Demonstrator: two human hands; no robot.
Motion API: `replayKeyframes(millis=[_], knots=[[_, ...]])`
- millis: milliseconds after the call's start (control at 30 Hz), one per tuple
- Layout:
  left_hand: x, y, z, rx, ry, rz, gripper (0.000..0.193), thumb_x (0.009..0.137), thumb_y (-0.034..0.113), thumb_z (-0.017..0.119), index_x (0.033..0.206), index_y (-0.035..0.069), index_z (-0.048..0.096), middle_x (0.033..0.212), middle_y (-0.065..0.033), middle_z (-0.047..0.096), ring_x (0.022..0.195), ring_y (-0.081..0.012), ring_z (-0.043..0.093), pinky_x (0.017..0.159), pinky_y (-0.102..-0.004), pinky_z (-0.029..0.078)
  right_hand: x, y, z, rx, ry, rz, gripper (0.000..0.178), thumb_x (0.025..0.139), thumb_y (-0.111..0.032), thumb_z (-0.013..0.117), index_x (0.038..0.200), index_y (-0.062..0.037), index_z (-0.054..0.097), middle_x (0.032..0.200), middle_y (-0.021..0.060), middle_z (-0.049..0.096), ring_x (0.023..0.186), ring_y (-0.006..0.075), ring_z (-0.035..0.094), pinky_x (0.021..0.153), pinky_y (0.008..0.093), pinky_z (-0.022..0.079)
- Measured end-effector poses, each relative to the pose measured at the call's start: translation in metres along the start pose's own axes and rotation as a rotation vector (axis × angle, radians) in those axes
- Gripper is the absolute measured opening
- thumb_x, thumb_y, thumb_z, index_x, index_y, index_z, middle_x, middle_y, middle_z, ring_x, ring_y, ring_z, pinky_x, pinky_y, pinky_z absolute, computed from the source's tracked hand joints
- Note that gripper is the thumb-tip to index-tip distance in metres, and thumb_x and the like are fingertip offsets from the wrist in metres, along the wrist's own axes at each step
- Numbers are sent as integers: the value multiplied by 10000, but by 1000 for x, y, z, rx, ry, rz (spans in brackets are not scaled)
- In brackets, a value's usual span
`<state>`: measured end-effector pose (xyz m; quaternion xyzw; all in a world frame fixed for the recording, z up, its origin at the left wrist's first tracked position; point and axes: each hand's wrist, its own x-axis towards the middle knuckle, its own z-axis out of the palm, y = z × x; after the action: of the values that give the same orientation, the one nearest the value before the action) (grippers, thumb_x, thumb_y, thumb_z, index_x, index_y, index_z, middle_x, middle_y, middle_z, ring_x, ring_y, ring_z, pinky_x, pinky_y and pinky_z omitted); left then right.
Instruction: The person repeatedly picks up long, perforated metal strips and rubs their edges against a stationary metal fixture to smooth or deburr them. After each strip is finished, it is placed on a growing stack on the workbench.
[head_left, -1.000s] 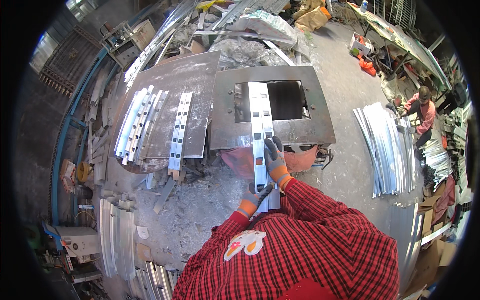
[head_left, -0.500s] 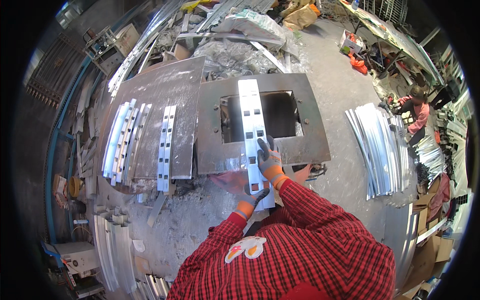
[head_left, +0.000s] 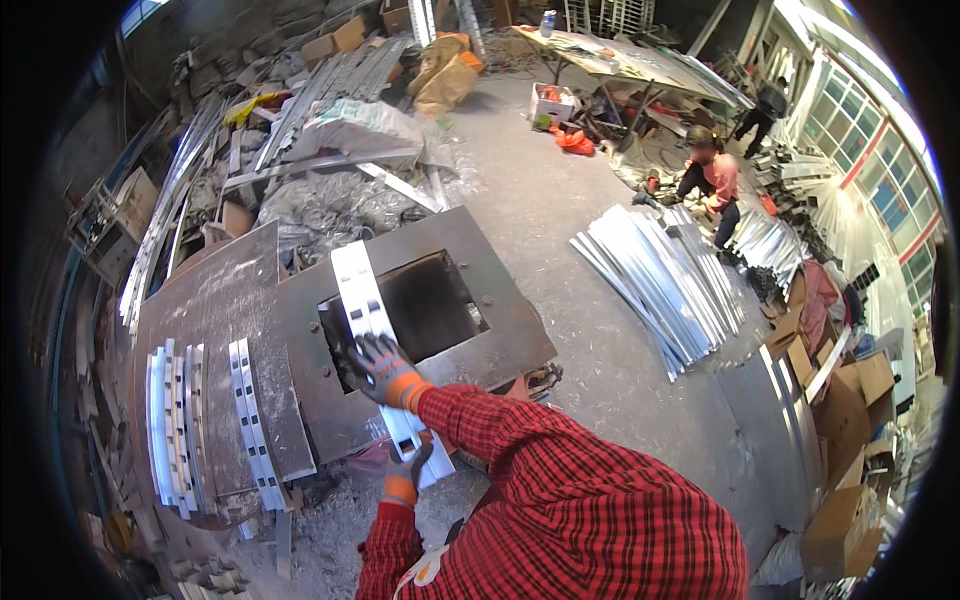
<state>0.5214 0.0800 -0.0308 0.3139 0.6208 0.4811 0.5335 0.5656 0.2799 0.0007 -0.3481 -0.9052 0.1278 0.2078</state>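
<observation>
Two silvery metal strips with square holes (head_left: 358, 280) lie together across the dark steel table with a cut-out window (head_left: 510, 335), their near ends sticking out past its front edge. My right hand (head_left: 385, 372), in a grey and orange glove, rests on top of them with its fingers spread. At the near end my left hand (head_left: 404, 474), gloved alike, grips the edge of the strips, its thumb over the top; its other fingers are partly hidden.
Left on the table lie a separate holed strip (head_left: 255, 425) and several more strips (head_left: 172, 430). A stack of metal profiles (head_left: 655, 290) lies on the floor to the right. Beyond it a person in a pink top (head_left: 718, 178) crouches. Cardboard boxes (head_left: 840, 530) stand at the lower right.
My view has swung right, so the table now sits further left. My right hand has spread across the strips from their right edge. My left hand stays at the near end.
</observation>
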Motion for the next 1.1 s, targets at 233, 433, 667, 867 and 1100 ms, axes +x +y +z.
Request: replayKeyframes(millis=[233,433,667,867,1100], knots=[[-111,-20,4,5,26,-118,472,831,224,831,1207,35,618,1089,-55,701,969,-176,649,878,-326,505,-97,-57,9,8,-16,6,624,960,-392,500,1487,-69,409,1579,226,318,1492,408,233,1225,549,124],[-161,-71,-10,169,-159,-147,558,840,375,803,1248,43,616,1115,-82,702,979,-216,655,875,-370,519,-170,-90,18,19,-86,12,683,920,-418,543,1491,-71,400,1604,233,264,1501,419,208,1219,571,119],[-146,-105,-18,84,-193,-141,521,815,320,832,1210,38,643,1099,-81,715,962,-176,666,850,-341,532,-167,-84,22,-66,-90,-18,691,890,-342,556,1499,-61,392,1585,260,279,1473,448,251,1206,588,150],[-74,-104,-23,-21,-59,-83,492,794,273,858,1178,34,666,1085,-80,726,948,-142,674,829,-316,544,-89,-60,7,50,-2,-19,702,923,-384,552,1521,-64,371,1579,219,320,1485,401,249,1229,538,116],[29,-33,-19,-275,-82,62,402,933,293,709,1248,54,637,1117,-84,711,1005,-177,664,917,-324,522,28,-1,10,-64,12,4,706,935,-401,547,1539,-90,352,1594,182,321,1487,356,269,1238,501,125]])
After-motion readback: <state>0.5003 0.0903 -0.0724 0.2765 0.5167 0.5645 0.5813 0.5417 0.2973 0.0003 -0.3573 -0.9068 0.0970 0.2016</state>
